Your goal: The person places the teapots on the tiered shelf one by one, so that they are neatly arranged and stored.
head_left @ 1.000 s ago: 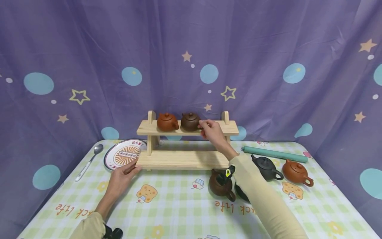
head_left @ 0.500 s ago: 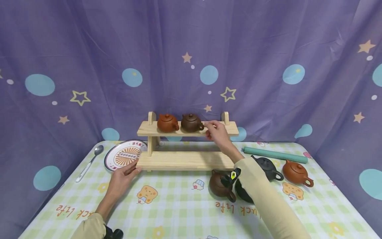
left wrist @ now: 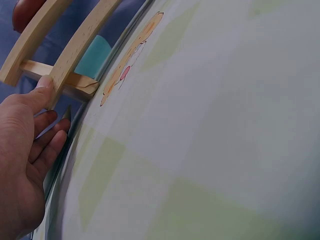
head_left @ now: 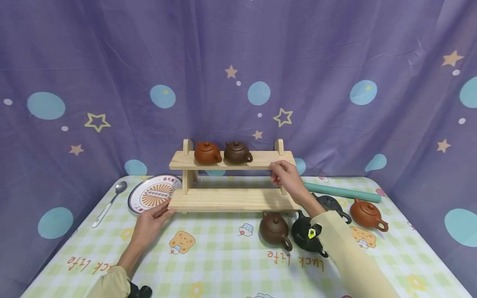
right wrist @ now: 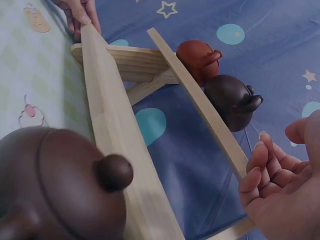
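On the upper board of a two-tier wooden shelf point(head_left: 238, 199) stand a reddish-brown teapot point(head_left: 207, 154) and a dark brown teapot point(head_left: 237, 153), side by side, handles to the right. My left hand point(head_left: 150, 225) grips the left end of the lower board; in the left wrist view its thumb lies on the board and the fingers are beneath. My right hand point(head_left: 288, 179), fingers loosely bent and holding nothing, is near the upper board's right front edge. In the right wrist view, that hand point(right wrist: 287, 182) is apart from the dark brown teapot point(right wrist: 231, 102).
In front of the shelf at right are another brown teapot point(head_left: 274, 228) and a black teapot point(head_left: 306, 236). Behind the right forearm are a second black teapot point(head_left: 329, 203), an orange-brown teapot point(head_left: 367, 213) and a green roll point(head_left: 343, 191). At left lie a plate point(head_left: 136, 198) and a spoon point(head_left: 108, 207).
My right hand has let go of the dark brown teapot's handle and moved right and down, away from it. The teapot stays on the upper board. My left hand keeps its place on the shelf.
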`<state>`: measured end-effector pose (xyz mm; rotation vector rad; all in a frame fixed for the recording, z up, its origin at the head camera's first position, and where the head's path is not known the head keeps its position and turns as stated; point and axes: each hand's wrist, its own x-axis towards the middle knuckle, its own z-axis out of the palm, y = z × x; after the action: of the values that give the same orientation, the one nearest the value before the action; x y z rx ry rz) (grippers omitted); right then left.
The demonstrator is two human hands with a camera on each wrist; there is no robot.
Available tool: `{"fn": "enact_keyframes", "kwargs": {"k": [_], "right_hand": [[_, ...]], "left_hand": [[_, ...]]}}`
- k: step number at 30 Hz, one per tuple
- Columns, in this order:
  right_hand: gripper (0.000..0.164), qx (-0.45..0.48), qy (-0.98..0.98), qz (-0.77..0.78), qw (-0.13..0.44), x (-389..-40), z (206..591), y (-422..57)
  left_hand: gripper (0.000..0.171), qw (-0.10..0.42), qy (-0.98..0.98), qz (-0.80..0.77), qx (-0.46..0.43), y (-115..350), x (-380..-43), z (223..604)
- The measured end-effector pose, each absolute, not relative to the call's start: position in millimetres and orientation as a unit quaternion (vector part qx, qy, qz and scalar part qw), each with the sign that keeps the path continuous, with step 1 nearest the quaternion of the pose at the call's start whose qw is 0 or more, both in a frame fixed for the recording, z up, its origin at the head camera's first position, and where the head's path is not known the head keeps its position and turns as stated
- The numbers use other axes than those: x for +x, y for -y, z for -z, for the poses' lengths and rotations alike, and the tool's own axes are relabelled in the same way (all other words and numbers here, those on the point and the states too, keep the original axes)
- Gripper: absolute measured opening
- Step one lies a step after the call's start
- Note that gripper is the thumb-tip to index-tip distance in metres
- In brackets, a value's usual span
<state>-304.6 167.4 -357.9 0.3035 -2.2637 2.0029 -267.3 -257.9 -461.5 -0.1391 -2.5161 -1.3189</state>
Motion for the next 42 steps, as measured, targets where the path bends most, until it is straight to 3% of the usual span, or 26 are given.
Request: {"fn": "enact_keyframes", "kwargs": {"k": [21, 42], "right_hand": [[0.038, 0.078, 0.755, -0.651, 0.019, -261, 381, -215], [0.033, 0.053, 0.767, -0.638, 0.033, -210, 411, -261]], "left_hand": [[0.051, 0.146, 0.873, 0.463, -0.050, 259, -267, 462], [0.050, 0.159, 0.874, 0.455, -0.056, 259, -268, 462]]}}
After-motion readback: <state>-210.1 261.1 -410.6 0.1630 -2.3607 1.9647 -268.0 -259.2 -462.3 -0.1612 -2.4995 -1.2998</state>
